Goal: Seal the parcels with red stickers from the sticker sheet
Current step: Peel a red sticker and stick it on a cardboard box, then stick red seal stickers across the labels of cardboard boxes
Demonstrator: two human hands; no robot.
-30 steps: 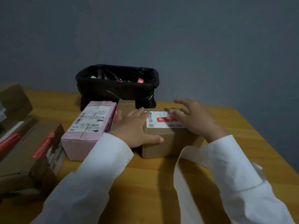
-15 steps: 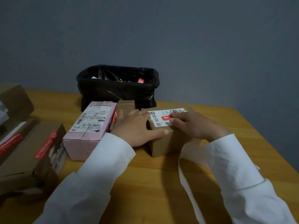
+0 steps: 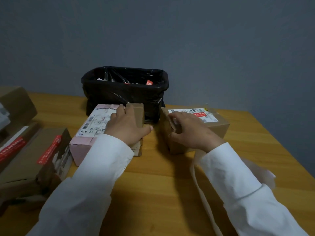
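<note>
Since the earlier frame the brown cardboard parcel with the white label (image 3: 196, 128) has slid right under the curled, gripping right hand (image 3: 192, 132). The left hand (image 3: 127, 127), fingers straight, now rests on the narrow brown cardboard box (image 3: 138, 114), long axis pointing away, beside the pink paper-wrapped parcel (image 3: 92, 132). No sticker sheet is visible.

The room is dim, and the blue-grey wall (image 3: 204, 40) falls darker toward its upper corners. Soft light seems to come from above and slightly in front, leaving faint shadows on the yellow table (image 3: 162, 184) under the white sleeves (image 3: 95, 176). The black bin liner (image 3: 122, 94) carries a few thin glints along its creases. Wide-angle bending bows the table's far edge and stretches the brown boxes (image 3: 25, 159) at the left border. Fine print on the labels is smeared; the whole picture looks soft and a little grainy.
</note>
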